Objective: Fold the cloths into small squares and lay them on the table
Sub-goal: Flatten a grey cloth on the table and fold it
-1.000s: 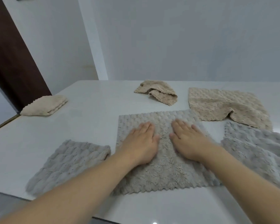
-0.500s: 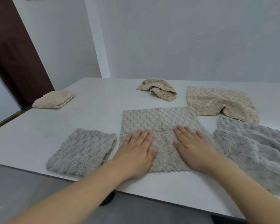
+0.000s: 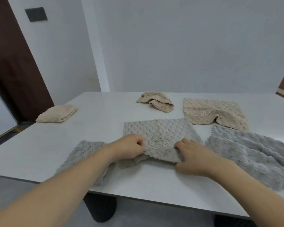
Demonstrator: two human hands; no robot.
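Both hands, left (image 3: 127, 147) and right (image 3: 192, 157), pinch the grey cloth's (image 3: 161, 135) near edge

You get soft, even, fairly bright light with only faint shadows. A pale sheen lies on the table (image 3: 261, 112) toward 3 o'clock. Wide-angle bending curves straight lines near 9 and 3 o'clock, and detail is slightly soft throughout.

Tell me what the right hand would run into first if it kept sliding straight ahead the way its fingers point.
Probably just more of the grey cloth that the right hand pinches. Beyond it bare table, then perhaps the crumpled beige cloth; depth is unclear.
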